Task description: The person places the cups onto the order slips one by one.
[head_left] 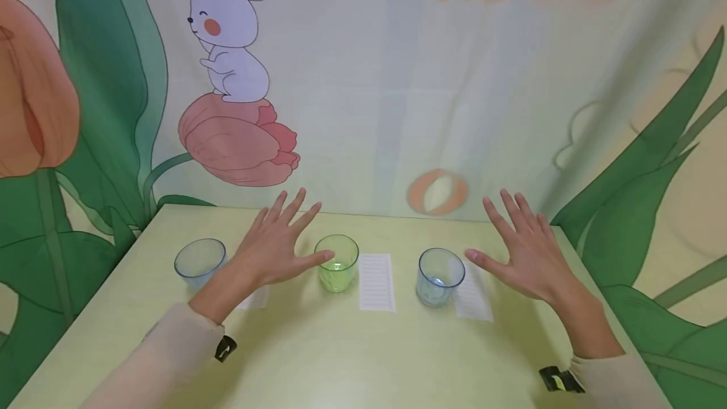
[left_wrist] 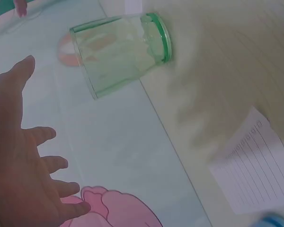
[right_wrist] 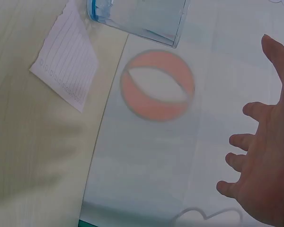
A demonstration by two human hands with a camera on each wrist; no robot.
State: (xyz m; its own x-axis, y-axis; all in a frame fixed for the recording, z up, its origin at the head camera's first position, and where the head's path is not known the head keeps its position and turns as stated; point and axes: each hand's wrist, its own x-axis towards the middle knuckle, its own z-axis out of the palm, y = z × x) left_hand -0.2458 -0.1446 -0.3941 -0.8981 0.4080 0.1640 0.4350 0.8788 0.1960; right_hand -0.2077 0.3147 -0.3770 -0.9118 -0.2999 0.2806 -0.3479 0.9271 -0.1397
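Both hands hover over the table with fingers spread and hold nothing. The left hand [head_left: 272, 251] is between a blue-tinted glass [head_left: 200, 260] at the left and a green glass [head_left: 337, 273] in the middle; its thumb overlaps the green rim in the head view. In the left wrist view the green glass [left_wrist: 123, 54] appears beyond the thumb. The right hand [head_left: 528, 254] is right of a second blue glass [head_left: 437, 286], its thumb pointing toward that rim. The right wrist view shows this blue glass [right_wrist: 142, 19] at the top, apart from the hand.
Lined paper slips lie beside the glasses: one right of the green glass [head_left: 377, 283], one behind the right blue glass [head_left: 477, 295], one partly under the left forearm's line of sight [head_left: 257, 297]. A printed curtain [head_left: 352, 81] with a rabbit and tulips borders the pale table [head_left: 363, 358].
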